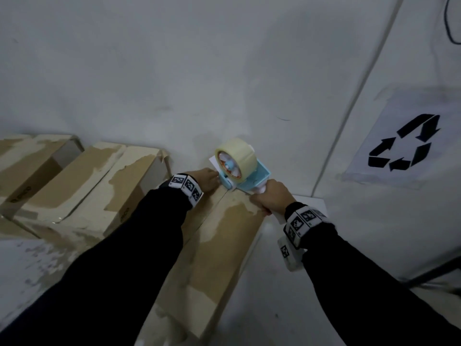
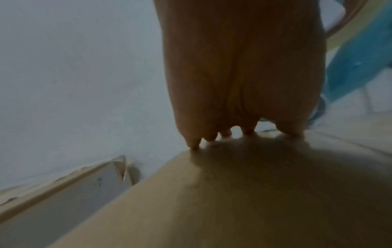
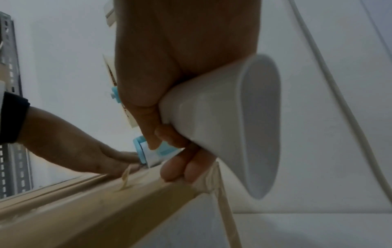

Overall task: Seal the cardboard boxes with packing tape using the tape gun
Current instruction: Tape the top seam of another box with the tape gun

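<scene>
The right hand is wrapping its fingers around the white plastic handle of the light blue tape gun, which is carrying a roll of pale clear packing tape. The gun's front end is sitting at the far end of the long brown cardboard box, right over the centre seam where its flaps are meeting. The left hand is resting on the box top just beside the gun's nose, fingers stretched out and pressing their tips down on the cardboard; it is gripping nothing, though whether one finger is touching the tape end is hard to make out. Two more brown cardboard boxes with torn, scuffed tops are lying to the left against the grey wall. A white sheet with a black recycling symbol is hanging on the right.
</scene>
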